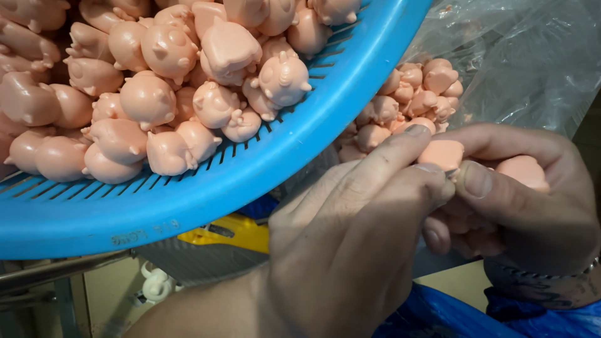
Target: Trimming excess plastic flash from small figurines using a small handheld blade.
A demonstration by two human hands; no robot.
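My left hand (350, 244) and my right hand (532, 206) meet at the lower right. Both pinch a small pink rubbery figure (442, 153) between thumbs and forefingers. My right hand also cups at least one more pink figure (524, 170) in its palm. A blue slotted plastic basket (206, 194) fills the upper left, heaped with several pink pig-like figures (150, 100). Behind my hands, a clear plastic bag (519, 62) holds more of the same pink figures (413, 100).
A yellow object (231, 233) sits under the basket rim. Blue plastic sheeting (451, 316) lies at the bottom right. A metal frame (56, 275) and a small white figure (153, 285) show at the lower left. A bracelet (551, 275) is on my right wrist.
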